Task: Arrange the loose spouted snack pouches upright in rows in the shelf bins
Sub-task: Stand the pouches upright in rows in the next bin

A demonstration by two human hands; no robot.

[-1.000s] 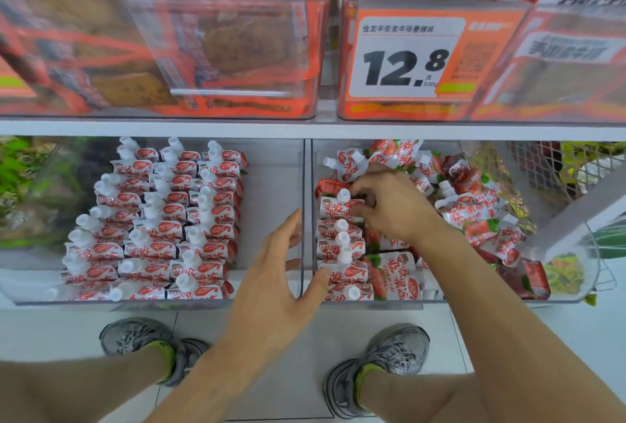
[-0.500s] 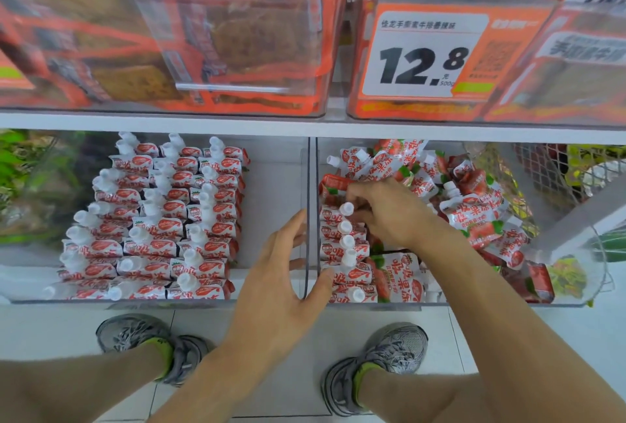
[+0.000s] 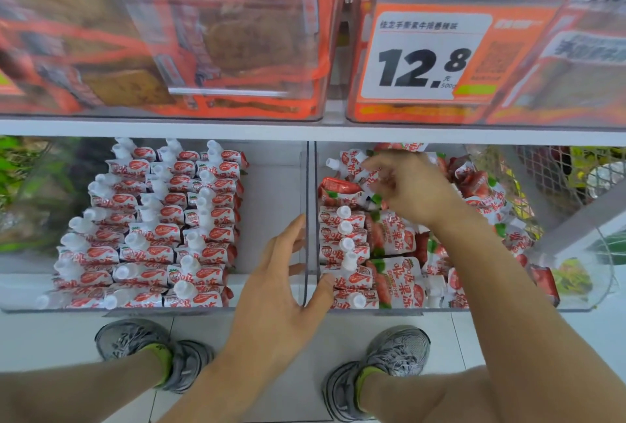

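Two clear bins sit side by side on the lower shelf. The left bin (image 3: 274, 192) holds three upright rows of white-and-red spouted pouches (image 3: 162, 229). In the right bin (image 3: 576, 290) a single upright row (image 3: 342, 246) runs along the left wall, with a loose pile (image 3: 491, 205) beside and behind it. My left hand (image 3: 281, 287) straddles the divider, fingers straight in the left bin, thumb touching the row's front pouches. My right hand (image 3: 410, 185) is at the back of the right bin, its fingers curled round a tilted pouch (image 3: 352, 165).
Above, a white shelf edge (image 3: 305, 129) carries clear bins of orange snack packs and a price tag (image 3: 423, 60) reading 12.8. A wire basket (image 3: 559, 172) adjoins the right bin. My shoes (image 3: 396, 351) stand on the white floor below.
My right hand has moved from the back end of the upright row farther back into the pile and taken hold of a pouch. My left hand has stayed on the divider.
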